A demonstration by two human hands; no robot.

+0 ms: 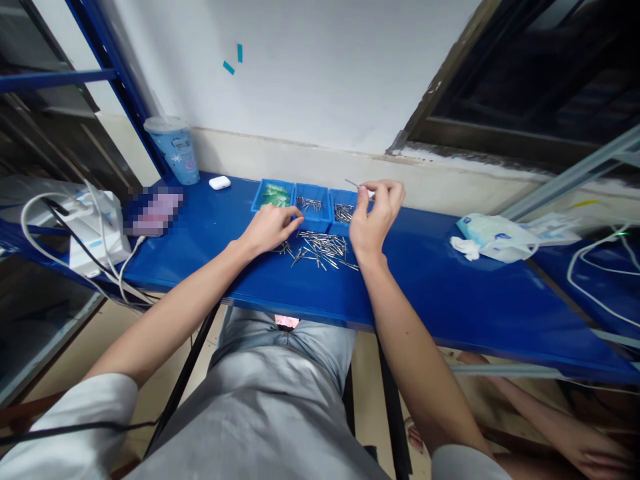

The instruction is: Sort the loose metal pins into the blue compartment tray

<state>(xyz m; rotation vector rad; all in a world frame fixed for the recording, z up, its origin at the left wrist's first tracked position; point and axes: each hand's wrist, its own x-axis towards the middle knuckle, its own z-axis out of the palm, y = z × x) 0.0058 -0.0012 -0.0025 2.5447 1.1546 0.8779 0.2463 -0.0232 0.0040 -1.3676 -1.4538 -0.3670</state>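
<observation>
A pile of thin silver metal pieces that look like blind rivets (327,248) lies loose on the blue table (310,293). Behind it three blue bins stand in a row. Green plastic packets fill the left bin (257,201); metal pieces lie in the middle bin (327,212) and the right bin (339,193). My left hand (270,230) is closed at the pile's left, in front of the left bin; what its fingertips hold, if anything, is hidden. Raised beside the right bin, my right hand (376,217) pinches one blind rivet (351,182), its thin stem pointing left.
A blue cup (177,150) and a white earbud case (220,183) stand at the back left, near a pixelated flat item (157,210) and a white power strip with cables (97,233). Right lies a tissue pack (495,235). Another person's arm (555,417) shows lower right.
</observation>
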